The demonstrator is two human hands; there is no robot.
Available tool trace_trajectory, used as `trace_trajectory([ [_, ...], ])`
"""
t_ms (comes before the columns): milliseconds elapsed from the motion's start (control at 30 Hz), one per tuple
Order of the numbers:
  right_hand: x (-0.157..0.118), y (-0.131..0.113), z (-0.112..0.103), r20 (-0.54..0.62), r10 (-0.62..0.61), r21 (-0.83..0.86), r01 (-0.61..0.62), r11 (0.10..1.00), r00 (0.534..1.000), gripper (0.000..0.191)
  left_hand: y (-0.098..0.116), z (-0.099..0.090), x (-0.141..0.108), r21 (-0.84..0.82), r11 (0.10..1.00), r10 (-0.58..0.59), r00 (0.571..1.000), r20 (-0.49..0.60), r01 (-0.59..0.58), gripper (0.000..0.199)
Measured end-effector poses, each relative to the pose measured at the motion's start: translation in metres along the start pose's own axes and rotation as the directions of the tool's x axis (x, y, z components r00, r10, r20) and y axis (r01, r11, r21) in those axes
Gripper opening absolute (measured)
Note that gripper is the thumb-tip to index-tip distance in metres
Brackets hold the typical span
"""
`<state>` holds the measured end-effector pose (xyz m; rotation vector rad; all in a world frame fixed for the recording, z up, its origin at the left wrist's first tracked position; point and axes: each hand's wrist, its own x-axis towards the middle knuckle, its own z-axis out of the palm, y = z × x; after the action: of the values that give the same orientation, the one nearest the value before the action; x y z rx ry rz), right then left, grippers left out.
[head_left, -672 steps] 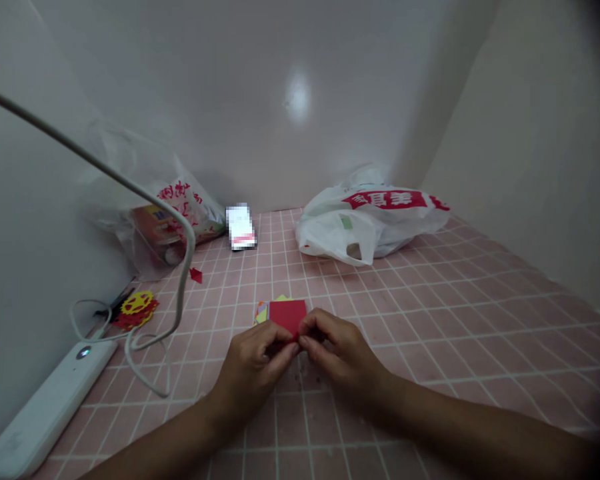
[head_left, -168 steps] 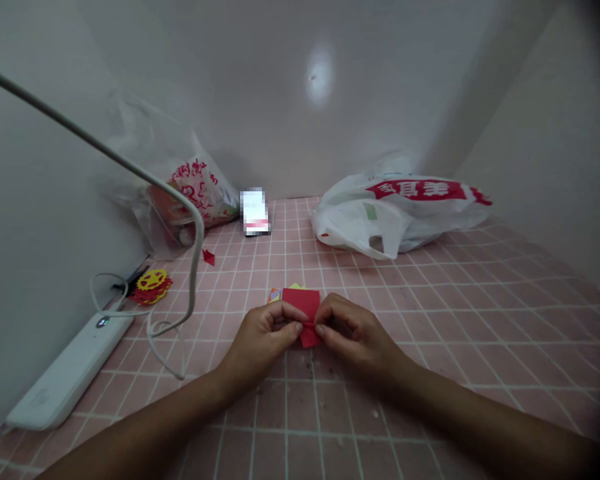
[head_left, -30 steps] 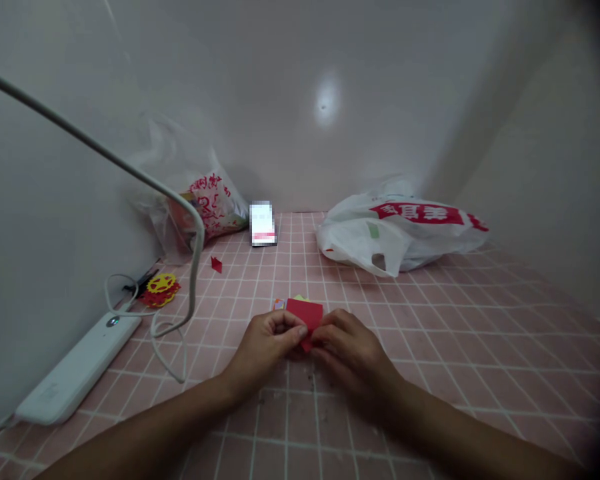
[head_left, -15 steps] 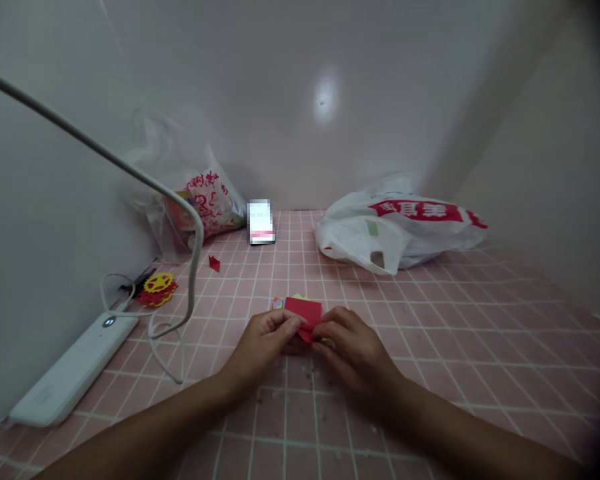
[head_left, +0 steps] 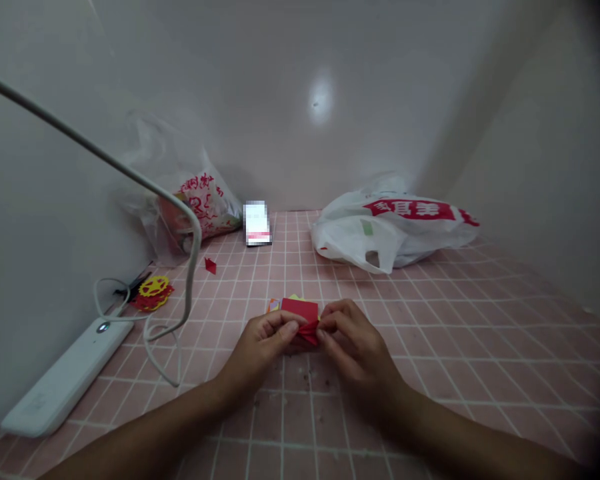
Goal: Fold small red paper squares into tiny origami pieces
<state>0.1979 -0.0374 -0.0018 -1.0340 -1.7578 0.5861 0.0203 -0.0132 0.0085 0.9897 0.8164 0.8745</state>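
Between my two hands is a small piece of folded red paper [head_left: 309, 333], creased and held just above the table. My left hand [head_left: 260, 343] pinches its left side between thumb and forefinger. At its right edge my right hand [head_left: 357, 347] is closed, fingertips pressed on the paper. Right behind it lies a flat red sheet [head_left: 300, 308], with a yellow sheet [head_left: 295, 297] peeking out at the back and a patterned sheet [head_left: 273, 305] at its left. My fingers hide part of the folded paper.
On the pink tiled tabletop [head_left: 430, 320] a small red folded piece [head_left: 210, 265] lies alone. Yellow and red cutouts [head_left: 153, 287] sit by a long white device [head_left: 65, 380] with a looped cable [head_left: 179, 370]. Farther back are a phone [head_left: 257, 223], a clear bag [head_left: 155, 227] and a white bag [head_left: 355, 233].
The folded red paper's lower flap now shows as a wider, creased shape between my fingers. My right fingertips have shifted to its right edge. The whole view has moved slightly.
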Motion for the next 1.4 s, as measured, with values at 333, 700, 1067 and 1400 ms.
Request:
trace_trajectory([
  [333,0.0003,-0.0021,0.0025,0.038,0.303,0.191,-0.304,0.933,0.952,0.013,0.0007,0.0032,0.0002,0.084,0.996,0.012,0.998,-0.064,-0.007,0.017],
  [700,0.0017,-0.0035,0.0063,0.046,0.41,0.307,-0.404,0.862,0.911,0.011,-0.003,0.0041,0.0002,0.105,0.994,0.04,0.995,-0.095,-0.03,0.012],
  [1067,0.0007,-0.0023,0.0092,0.08,0.464,0.351,-0.46,0.815,0.882,0.013,-0.0064,0.0034,0.0009,0.148,0.988,0.052,0.991,-0.127,-0.033,0.013],
  [1400,0.0007,-0.0037,0.0101,0.062,0.474,0.325,-0.466,0.823,0.879,0.015,-0.0008,0.0097,-0.0001,0.16,0.987,0.063,0.984,-0.169,-0.036,0.012],
])
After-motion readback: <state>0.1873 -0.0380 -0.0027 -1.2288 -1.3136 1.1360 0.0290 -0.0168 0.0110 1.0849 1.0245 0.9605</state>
